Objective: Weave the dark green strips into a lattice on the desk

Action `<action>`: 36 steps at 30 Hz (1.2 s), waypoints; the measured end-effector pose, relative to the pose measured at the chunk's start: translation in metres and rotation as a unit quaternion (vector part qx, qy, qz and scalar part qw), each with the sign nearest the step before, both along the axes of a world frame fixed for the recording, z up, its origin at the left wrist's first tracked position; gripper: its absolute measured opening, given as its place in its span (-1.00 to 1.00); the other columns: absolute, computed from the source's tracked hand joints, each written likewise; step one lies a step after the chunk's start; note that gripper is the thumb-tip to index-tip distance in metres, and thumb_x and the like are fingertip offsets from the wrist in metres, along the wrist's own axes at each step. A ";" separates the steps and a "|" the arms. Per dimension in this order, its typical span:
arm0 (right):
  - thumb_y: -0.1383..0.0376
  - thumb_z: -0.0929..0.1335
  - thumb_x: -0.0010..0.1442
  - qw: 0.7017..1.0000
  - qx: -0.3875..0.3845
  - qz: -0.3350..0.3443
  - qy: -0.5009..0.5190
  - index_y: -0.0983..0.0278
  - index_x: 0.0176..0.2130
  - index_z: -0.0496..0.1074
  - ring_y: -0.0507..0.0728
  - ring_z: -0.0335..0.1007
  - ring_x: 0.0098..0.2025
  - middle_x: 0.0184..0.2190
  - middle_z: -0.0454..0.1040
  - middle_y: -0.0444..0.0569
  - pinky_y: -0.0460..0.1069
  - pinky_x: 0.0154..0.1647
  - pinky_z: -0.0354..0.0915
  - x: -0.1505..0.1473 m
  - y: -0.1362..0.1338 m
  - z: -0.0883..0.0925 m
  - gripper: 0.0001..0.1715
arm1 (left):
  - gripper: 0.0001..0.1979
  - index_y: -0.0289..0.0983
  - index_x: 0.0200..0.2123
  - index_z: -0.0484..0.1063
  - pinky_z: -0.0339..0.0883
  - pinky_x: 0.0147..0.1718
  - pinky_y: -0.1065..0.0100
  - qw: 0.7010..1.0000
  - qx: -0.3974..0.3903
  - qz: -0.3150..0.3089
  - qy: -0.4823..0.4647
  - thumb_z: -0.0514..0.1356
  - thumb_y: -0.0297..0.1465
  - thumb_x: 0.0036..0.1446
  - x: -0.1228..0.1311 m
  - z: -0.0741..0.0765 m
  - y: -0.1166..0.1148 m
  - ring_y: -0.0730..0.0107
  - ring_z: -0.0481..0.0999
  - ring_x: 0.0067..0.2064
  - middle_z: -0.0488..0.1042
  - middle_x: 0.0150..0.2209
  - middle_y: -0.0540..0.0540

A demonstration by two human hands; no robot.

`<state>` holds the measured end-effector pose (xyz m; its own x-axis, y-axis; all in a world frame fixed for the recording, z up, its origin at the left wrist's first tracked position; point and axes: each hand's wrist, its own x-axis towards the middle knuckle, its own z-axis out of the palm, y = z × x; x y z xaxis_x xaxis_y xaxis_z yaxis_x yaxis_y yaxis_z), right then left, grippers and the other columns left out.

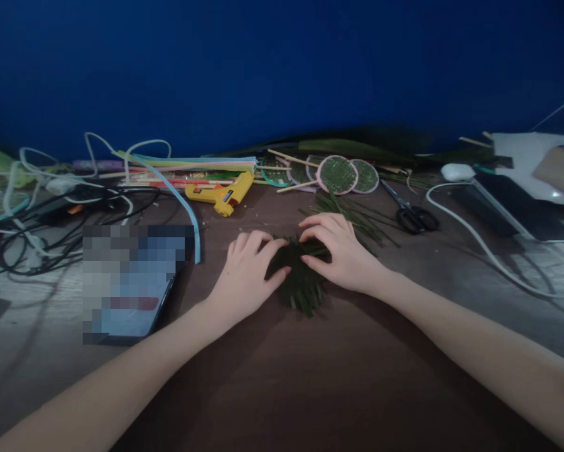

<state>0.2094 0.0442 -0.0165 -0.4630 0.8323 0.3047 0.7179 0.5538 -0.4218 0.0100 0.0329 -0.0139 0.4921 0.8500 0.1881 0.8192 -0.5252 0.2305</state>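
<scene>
While both forearms extend across the brown tabletop (310, 376), the left hand (247, 276) and the right hand (343, 254) meet over a bundle of dark green leaf strips (303, 292). The left fingers are curled and held close together, with their tips on the bundle's left edge. The left thumb tip presses against the same edge, so the edge is pinched between thumb and fingertips. The right fingers are arched and slightly spread, tips pressed down on the bundle's far edge, with the thumb laid against its upper face. The bundle lies flat on the tabletop, beneath and between the fingertips of both hands, its cut ends fanning out toward the wrists. Loose green strips (357, 216) lie just beyond the right fingertips. Black scissors (411, 216) lie farther out, on the little-finger side of the right hand. A yellow glue gun (223, 193) lies beyond the left fingertips, well apart from them. Two round woven discs (337, 174) lie beyond the loose strips. A flat screened device (131, 295) lies near the little-finger side of the left hand.
</scene>
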 end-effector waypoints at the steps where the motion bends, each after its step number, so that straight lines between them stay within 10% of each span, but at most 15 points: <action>1: 0.26 0.30 0.12 1.000 0.001 0.000 0.000 0.24 -0.25 0.29 0.24 0.11 0.06 -0.03 0.32 0.06 0.15 -0.01 0.09 0.000 0.000 0.000 -0.85 | -0.67 -0.24 -0.03 0.31 0.17 -0.11 0.10 1.000 -0.001 0.001 -0.001 0.09 -0.30 0.13 0.000 0.000 0.000 0.16 0.23 -0.10 0.29 -0.14 -0.13; 12: 0.27 0.33 0.10 1.000 0.018 -0.004 0.009 0.23 -0.24 0.30 0.23 0.15 0.04 -0.05 0.35 0.03 0.14 -0.02 0.11 0.000 0.001 -0.002 -0.82 | -0.72 -0.27 -0.09 0.33 0.18 -0.11 0.12 0.999 0.023 -0.015 -0.020 0.07 -0.31 0.14 -0.002 0.002 -0.002 0.17 0.26 -0.10 0.35 -0.16 -0.13; 19: 0.32 0.27 0.16 0.993 0.063 -0.040 0.087 0.23 -0.29 0.34 0.19 0.24 -0.05 -0.17 0.42 0.01 0.11 -0.08 0.14 0.004 0.003 -0.001 -0.93 | -0.74 -0.30 -0.18 0.39 0.18 -0.05 0.21 0.984 0.035 -0.175 -0.027 -0.01 -0.32 0.19 -0.003 0.009 -0.007 0.27 0.35 -0.09 0.45 -0.15 -0.10; 36: 0.32 0.32 0.15 0.996 0.083 0.031 0.012 0.20 -0.35 0.48 0.15 0.29 -0.08 -0.31 0.55 -0.12 0.09 -0.08 0.05 0.003 0.000 0.001 -0.89 | -0.90 -0.28 -0.28 0.31 0.22 -0.15 0.18 0.996 0.019 0.066 -0.055 0.12 -0.46 0.07 -0.003 0.005 0.000 0.23 0.31 -0.18 0.39 -0.25 -0.09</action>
